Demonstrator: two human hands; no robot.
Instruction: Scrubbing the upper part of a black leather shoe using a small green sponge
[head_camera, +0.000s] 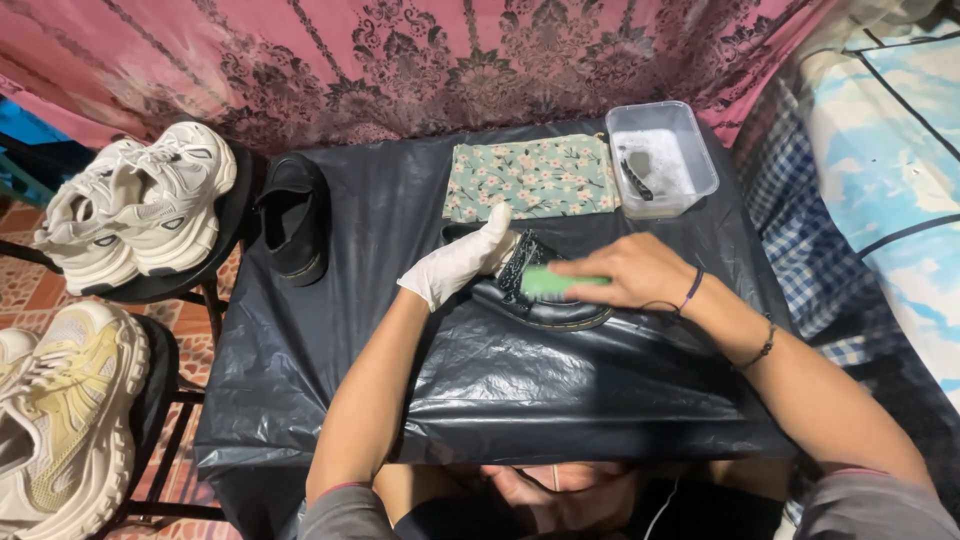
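A bench (330, 400) draped in black plastic sheet fills the middle of the frame, with pink patterned cloth (400, 60) hanging behind it. At the left edge, two stools carry chunky white sneakers (135, 205) and cream sneakers (60, 410). A floral cloth (530, 180) lies at upper centre, and just right of it sits a clear plastic tub (665, 160) holding what looks like soapy water and a small dark tool, though the view is too small to be sure. One black shoe (295, 215) stands apart at upper left of the bench. The other black shoe (540, 295) lies at centre. The gloved left hand (460, 262) presses flat on it, fingers open. The bare right hand (630, 272) is closed around a green brush (548, 282) touching the shoe. Scrubbing goes best with the shoe pinned firmly and short strokes kept on the leather.
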